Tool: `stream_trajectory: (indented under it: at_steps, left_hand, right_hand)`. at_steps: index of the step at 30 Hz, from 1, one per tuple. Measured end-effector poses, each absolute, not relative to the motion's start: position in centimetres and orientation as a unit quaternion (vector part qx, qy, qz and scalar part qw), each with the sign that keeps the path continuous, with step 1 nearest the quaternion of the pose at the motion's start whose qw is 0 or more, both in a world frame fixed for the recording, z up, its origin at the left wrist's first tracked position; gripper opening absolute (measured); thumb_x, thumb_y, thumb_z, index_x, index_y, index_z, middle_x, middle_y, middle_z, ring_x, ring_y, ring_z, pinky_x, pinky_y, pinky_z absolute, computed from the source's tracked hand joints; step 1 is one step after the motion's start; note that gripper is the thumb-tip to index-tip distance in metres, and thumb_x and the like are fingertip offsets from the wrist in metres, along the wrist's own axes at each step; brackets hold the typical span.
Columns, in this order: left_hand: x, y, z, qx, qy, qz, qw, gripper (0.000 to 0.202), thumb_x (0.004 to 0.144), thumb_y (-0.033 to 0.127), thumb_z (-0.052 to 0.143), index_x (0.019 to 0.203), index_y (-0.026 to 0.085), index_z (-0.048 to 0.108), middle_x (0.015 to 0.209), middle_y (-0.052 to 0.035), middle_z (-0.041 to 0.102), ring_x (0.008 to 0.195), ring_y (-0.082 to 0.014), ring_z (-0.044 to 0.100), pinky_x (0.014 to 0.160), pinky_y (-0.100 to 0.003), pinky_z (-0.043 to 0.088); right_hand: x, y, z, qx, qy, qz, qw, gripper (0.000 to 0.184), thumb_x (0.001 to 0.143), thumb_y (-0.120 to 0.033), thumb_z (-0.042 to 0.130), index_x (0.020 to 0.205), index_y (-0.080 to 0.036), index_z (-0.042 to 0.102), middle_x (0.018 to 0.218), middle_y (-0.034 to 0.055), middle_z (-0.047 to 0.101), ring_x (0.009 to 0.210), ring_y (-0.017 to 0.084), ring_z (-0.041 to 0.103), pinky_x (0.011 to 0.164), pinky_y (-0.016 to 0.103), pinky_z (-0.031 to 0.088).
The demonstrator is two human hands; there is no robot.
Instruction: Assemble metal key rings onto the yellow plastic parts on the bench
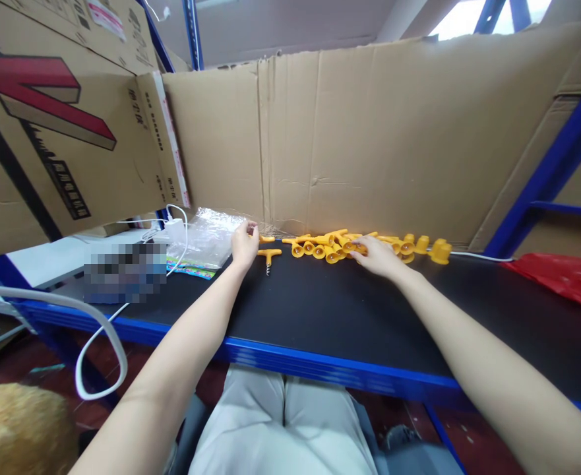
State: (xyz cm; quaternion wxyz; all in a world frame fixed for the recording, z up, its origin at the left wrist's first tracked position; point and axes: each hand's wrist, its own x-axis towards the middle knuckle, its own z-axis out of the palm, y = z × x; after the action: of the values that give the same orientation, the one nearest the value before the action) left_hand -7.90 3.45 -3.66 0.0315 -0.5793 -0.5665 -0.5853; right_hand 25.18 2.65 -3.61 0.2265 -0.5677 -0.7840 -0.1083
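Observation:
A pile of small orange plastic parts [330,247] lies along the back of the black shelf [320,310], against the cardboard wall. My right hand [376,256] rests on the pile's right part, fingers curled onto one orange piece. My left hand [244,243] is at the pile's left end, fingers closed round something small and orange. A single orange T-handled corkscrew [269,256] lies on the shelf just right of my left hand. More orange caps [433,249] sit further right.
A clear plastic bag [206,237] lies left of my left hand, with a white charger [174,229] and its white cable [97,330] trailing off the shelf. A red bag [562,276] lies at the right. Cardboard walls [369,145] close off the back; blue shelf edge [320,363] runs in front.

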Motion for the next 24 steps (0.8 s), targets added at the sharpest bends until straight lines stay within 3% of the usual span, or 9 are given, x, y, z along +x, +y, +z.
stream_trajectory:
  at_steps: [5, 11, 15, 19, 24]
  left_hand:
    - [-6.7, 2.6, -3.1, -0.654, -0.499, -0.562, 0.085, 0.011, 0.082, 0.024, 0.050, 0.079, 0.017, 0.058, 0.075, -0.0032, 0.059, 0.072, -0.0137, 0.055, 0.069, -0.025, 0.042]
    - [-4.8, 0.8, -2.8, -0.737, -0.513, -0.425, 0.112, 0.032, 0.088, 0.037, 0.044, 0.067, 0.016, 0.055, 0.080, -0.0058, 0.054, 0.074, -0.0148, 0.054, 0.071, -0.026, 0.041]
    - [-4.7, 1.2, -3.7, -0.777, -0.534, -0.327, 0.070, 0.033, 0.088, 0.040, 0.043, 0.072, 0.016, 0.060, 0.082, -0.0068, 0.057, 0.081, -0.0174, 0.056, 0.076, -0.027, 0.042]
    - [-5.4, 2.5, -5.1, -0.817, -0.537, -0.212, 0.021, 0.023, 0.079, 0.038, 0.057, 0.075, 0.017, 0.064, 0.081, -0.0066, 0.062, 0.082, -0.0195, 0.057, 0.075, -0.028, 0.044]
    - [-5.5, 3.1, -6.1, -0.807, -0.562, -0.180, 0.023, 0.022, 0.082, 0.033, 0.050, 0.092, 0.017, 0.063, 0.098, -0.0094, 0.062, 0.096, -0.0224, 0.057, 0.082, -0.031, 0.044]
  right_hand:
    - [25.1, 2.5, -3.5, -0.562, -0.789, -0.106, 0.224, 0.036, 0.084, -0.034, 0.047, 0.112, -0.017, 0.060, 0.118, 0.0107, 0.059, 0.109, 0.029, 0.054, 0.091, 0.045, 0.041]
    - [25.1, 2.6, -3.6, -0.560, -0.789, -0.099, 0.232, 0.035, 0.083, -0.033, 0.048, 0.112, -0.017, 0.061, 0.118, 0.0105, 0.059, 0.108, 0.028, 0.054, 0.091, 0.044, 0.041]
    - [25.2, 2.7, -3.6, -0.557, -0.790, -0.096, 0.240, 0.033, 0.082, -0.033, 0.050, 0.110, -0.019, 0.062, 0.117, 0.0101, 0.060, 0.107, 0.028, 0.055, 0.091, 0.044, 0.041]
    - [25.2, 2.7, -3.7, -0.550, -0.793, -0.094, 0.243, 0.033, 0.082, -0.032, 0.050, 0.109, -0.018, 0.062, 0.116, 0.0108, 0.060, 0.107, 0.028, 0.054, 0.091, 0.044, 0.040]
    - [24.7, 2.3, -3.3, -0.531, -0.799, -0.087, 0.269, 0.024, 0.080, -0.027, 0.050, 0.095, -0.016, 0.065, 0.104, 0.0109, 0.063, 0.096, 0.023, 0.058, 0.086, 0.037, 0.043]
